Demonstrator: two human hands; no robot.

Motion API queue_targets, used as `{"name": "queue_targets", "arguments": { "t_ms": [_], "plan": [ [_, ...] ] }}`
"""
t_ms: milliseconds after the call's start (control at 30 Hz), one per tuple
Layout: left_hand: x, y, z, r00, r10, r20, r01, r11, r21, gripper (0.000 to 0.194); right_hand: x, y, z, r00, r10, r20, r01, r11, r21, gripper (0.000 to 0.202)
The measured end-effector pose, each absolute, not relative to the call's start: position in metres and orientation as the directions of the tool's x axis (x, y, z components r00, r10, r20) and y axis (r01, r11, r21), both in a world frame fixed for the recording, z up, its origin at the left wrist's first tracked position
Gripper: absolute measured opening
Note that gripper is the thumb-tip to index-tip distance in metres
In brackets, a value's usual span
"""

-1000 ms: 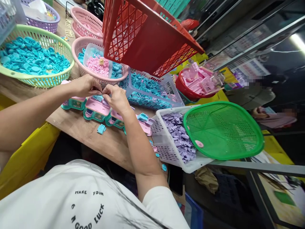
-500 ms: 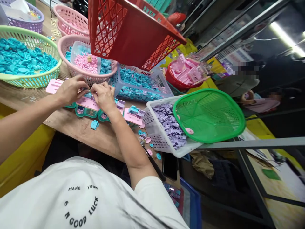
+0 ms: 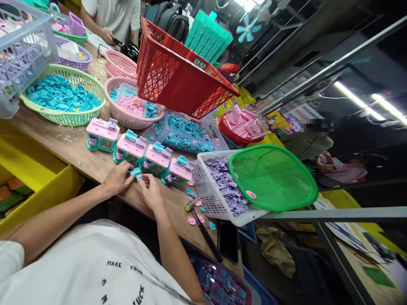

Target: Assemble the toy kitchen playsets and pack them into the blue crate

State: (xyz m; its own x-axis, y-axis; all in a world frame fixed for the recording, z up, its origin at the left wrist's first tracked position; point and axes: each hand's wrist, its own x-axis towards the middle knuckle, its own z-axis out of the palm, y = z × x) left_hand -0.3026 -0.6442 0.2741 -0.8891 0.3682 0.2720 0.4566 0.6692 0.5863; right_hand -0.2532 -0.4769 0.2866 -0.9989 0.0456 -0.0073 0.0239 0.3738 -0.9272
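Note:
My left hand (image 3: 117,179) pinches the left end of a small teal plastic piece (image 3: 135,172) at the front of the workbench. My right hand (image 3: 150,191) has its fingertips closed at the piece's right end. Just beyond stand several small toy houses in a row, with pink tops and teal bases. The leftmost toy house (image 3: 102,134) carries a lilac piece on top and no teal one. The second toy house (image 3: 129,147), nearest my left hand, carries both, as does the rightmost toy house (image 3: 177,170).
A hammer (image 3: 203,231), loose discs and a phone (image 3: 228,240) lie to the right. Behind are a green basket (image 3: 63,116) of teal parts, a pink basket (image 3: 127,118) and a tilted red crate (image 3: 187,80). A white crate (image 3: 219,212) holds lilac parts. Another person (image 3: 111,19) is across the bench.
Both hands have come back from the toy houses' tops to the bench front and closed on the teal piece that lay there. The camera view has shifted, showing more of the far side.

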Motion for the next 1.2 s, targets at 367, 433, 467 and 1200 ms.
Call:
{"name": "queue_targets", "arguments": {
  "t_ms": [367, 433, 467, 1200],
  "plan": [
    [-0.338, -0.734, 0.358, -0.768, 0.095, 0.634, 0.602, 0.446, 0.662, 0.038, -0.361, -0.553, 0.393, -0.876, -0.412, 0.249, -0.466, 0.593, -0.657, 0.024],
    [-0.378, -0.757, 0.378, -0.766, 0.154, 0.625, 0.604, 0.505, 0.616, 0.043, -0.401, -0.573, 0.420, -0.806, -0.565, 0.175, -0.574, 0.675, -0.464, 0.021],
    [-0.397, -0.767, 0.385, -0.785, 0.221, 0.578, 0.598, 0.514, 0.615, 0.042, -0.419, -0.584, 0.430, -0.772, -0.626, 0.112, -0.616, 0.692, -0.378, 0.019],
    [-0.473, -0.793, 0.366, -0.972, 0.208, 0.104, 0.229, 0.767, 0.600, 0.029, -0.508, -0.606, 0.410, -0.589, -0.771, -0.242, -0.748, 0.633, -0.200, 0.025]
  ]
}}
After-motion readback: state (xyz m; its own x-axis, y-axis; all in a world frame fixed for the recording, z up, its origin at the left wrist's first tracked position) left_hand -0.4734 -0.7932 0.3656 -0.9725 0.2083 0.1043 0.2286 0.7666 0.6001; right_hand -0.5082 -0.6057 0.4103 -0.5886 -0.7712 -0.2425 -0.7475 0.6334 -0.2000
